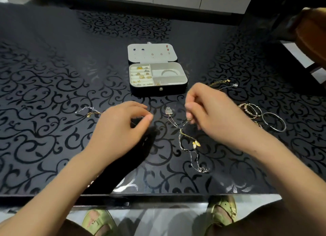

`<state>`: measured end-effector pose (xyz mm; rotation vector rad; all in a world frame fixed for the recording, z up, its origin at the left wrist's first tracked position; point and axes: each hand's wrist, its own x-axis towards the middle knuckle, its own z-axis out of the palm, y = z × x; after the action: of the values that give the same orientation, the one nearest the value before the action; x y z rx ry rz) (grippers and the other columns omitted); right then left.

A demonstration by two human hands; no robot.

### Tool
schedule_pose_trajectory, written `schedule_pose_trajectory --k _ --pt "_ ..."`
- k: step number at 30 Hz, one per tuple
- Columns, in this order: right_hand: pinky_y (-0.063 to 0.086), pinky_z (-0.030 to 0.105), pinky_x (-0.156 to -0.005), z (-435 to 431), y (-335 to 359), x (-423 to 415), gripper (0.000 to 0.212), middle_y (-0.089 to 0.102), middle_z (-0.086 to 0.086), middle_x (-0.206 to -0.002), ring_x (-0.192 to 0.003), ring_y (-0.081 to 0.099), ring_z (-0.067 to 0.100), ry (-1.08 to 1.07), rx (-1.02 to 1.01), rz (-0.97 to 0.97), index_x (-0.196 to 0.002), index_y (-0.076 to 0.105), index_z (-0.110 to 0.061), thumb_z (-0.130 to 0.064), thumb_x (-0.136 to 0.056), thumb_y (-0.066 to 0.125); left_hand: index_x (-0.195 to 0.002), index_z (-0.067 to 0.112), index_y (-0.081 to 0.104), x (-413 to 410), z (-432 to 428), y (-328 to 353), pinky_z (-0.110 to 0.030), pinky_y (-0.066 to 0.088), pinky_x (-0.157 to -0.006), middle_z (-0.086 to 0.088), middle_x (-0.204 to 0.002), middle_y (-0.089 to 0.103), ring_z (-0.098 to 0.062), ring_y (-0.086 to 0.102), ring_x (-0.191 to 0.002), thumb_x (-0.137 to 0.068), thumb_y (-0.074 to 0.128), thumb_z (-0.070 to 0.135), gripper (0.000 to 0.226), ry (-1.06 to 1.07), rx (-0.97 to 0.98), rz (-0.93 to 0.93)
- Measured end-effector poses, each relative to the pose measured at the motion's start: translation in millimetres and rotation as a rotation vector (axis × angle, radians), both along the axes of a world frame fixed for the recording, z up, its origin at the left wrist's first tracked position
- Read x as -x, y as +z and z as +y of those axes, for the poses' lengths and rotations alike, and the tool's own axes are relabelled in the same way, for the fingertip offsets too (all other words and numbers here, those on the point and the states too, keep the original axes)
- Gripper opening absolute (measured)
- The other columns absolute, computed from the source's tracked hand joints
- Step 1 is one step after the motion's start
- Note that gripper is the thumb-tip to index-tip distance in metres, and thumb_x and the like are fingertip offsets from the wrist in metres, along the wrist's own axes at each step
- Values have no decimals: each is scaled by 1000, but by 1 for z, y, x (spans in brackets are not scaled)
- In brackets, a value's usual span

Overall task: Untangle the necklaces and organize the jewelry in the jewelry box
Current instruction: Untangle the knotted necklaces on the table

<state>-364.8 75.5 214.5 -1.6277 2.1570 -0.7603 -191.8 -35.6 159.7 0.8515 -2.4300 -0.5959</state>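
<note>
**Tangled chains held up in front of the open jewelry box**

Both bare forearms are stretched forward over the black patterned table (53, 62), with the hands brought close together on the near side of the jewelry box (144, 92).

The left hand (121, 122) is held palm-down in front of the box and slightly left of it. Its fingers are curled, and its thumb and forefinger nearly meet. Whether a strand is caught between them cannot be told.

The right hand (208, 112) is raised in front of the box's right corner. Its fingertips are narrowed into a pinch on the tangled necklaces (188, 140), which trail from the pinch down to the table toward the person.

The box is laid open, with rings and a bangle seen in its compartments. A loose pair of chains (88, 111) is laid well left of the box. Bracelets (261, 113) are gathered to its right.
</note>
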Motion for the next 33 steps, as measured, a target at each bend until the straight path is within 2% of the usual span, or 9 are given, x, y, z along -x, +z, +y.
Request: schedule_pose_trajectory --k 7,10,11,15,19,22,26,30,33 --pt "46 40 -75 -4 -34 -61 17 60 3 -83 -82 57 26 105 -132 88 -88 42 -19 -3 -91 46 -94 18 74 -10 -14 -5 -28 45 -73 3 -96 69 -19 64 -88 -87 61 22 15 -43 84 -101" --pt "42 37 -77 12 -48 -73 2 57 -3 -85 -87 54 23 141 -137 114 -96 47 -19 -21 -95 49 -94 18 73 -11 -13 -9 -37 50 -76 3 -95 69 -23 63 -88 -83 49 23 27 -139 112 -112" --pt "41 34 -76 18 -49 -74 11 54 -8 -84 -87 54 19 135 -126 130 -101 50 -20 -28 -94 50 -97 19 72 -11 -13 -11 -41 50 -75 3 -97 69 -25 62 -89 -84 45 23 31 -163 136 -113" --pt "35 24 -69 46 -47 -59 21 40 -15 -76 -77 42 6 -99 -104 237 -101 52 -28 -45 -88 54 -103 22 70 -4 -9 -19 -40 44 -79 6 -105 67 -25 60 -92 -88 40 30 35 -187 216 -110" --pt "37 23 -70 68 -49 -39 35 43 -13 -87 -86 46 8 -305 -267 353 -104 49 -28 -57 -85 52 -101 24 71 13 -5 -26 -35 34 -79 5 -105 67 -25 60 -92 -87 48 33 28 -204 290 -82" --pt "38 23 -71 76 -55 -37 30 43 -14 -89 -85 45 7 -326 -335 266 -103 48 -28 -52 -87 53 -98 20 72 33 -8 -29 -35 33 -73 0 -99 68 -30 58 -85 -82 60 16 20 -222 365 -48" --pt "42 26 -74 78 -64 -38 13 48 -10 -89 -86 50 12 -337 -245 214 -86 47 -26 -36 -94 49 -97 19 73 56 -10 -28 -33 21 -69 -10 -87 60 -33 53 -78 -73 73 3 28 -201 392 -149" --pt "41 29 -72 78 -69 -36 19 50 -4 -85 -83 49 18 -276 -172 211 -78 43 -21 -28 -95 48 -113 19 61 63 -6 -38 -30 13 -71 -10 -103 51 -30 44 -95 -92 55 15 23 -194 345 -269" --pt "35 26 -73 81 -62 -27 20 52 -4 -82 -83 48 17 -257 -101 154 -76 49 -15 -24 -95 48 -102 9 55 65 -8 -44 -32 16 -70 -11 -100 49 -28 40 -91 -94 49 18 13 -169 373 -305"
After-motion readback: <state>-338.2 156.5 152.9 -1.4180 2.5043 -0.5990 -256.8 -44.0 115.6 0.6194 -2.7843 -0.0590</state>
